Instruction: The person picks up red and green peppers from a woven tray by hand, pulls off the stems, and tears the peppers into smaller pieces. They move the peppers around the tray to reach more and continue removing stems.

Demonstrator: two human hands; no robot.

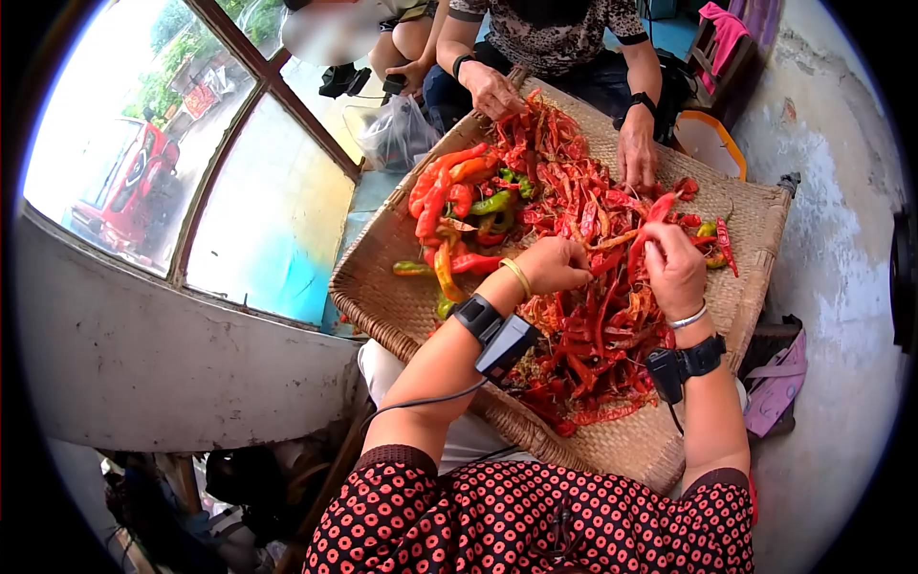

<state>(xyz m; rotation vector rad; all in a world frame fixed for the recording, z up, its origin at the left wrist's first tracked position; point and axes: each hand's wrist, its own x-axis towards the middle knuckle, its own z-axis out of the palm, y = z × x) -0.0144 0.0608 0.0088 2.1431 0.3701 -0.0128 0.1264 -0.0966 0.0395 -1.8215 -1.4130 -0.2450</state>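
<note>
A heap of wrinkled, drying red chili peppers (pixel 588 335) lies in a wide woven bamboo tray (pixel 382 292). My right hand (pixel 677 273) is closed on a red chili pepper (pixel 661 208), whose tip sticks up above my fingers. Over the middle of the heap, my left hand (pixel 553 265) has its fingers curled together, close to the dried chilies; what they pinch, if anything, is hidden. Left of it lie plumper fresh peppers, among them a red pepper (pixel 436 206), a green pepper (pixel 492 203) and a yellow-orange pepper (pixel 446 273).
Across the tray, a co-worker's left hand (pixel 638 148) and right hand (pixel 495 94) touch the chilies. A second person sits at the back left beside a plastic bag (pixel 397 131). A window (pixel 273 191) is on the left, a rough wall (pixel 841 239) on the right.
</note>
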